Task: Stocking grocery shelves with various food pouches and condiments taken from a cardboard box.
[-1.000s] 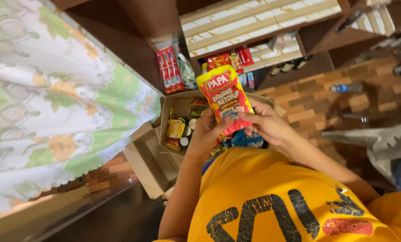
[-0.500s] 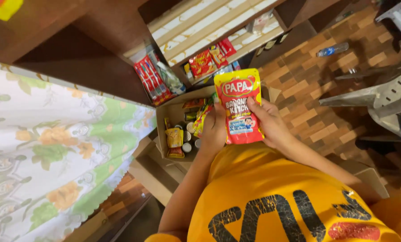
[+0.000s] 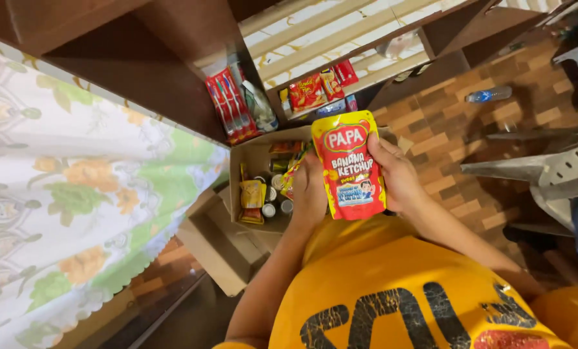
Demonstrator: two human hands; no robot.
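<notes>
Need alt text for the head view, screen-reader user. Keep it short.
Seen from above, a person in a yellow shirt holds a red and yellow sauce pouch upright between the left hand and right hand. Below it sits an open cardboard box of cans and packets on a brick-pattern floor, with a floral tablecloth at left.
</notes>
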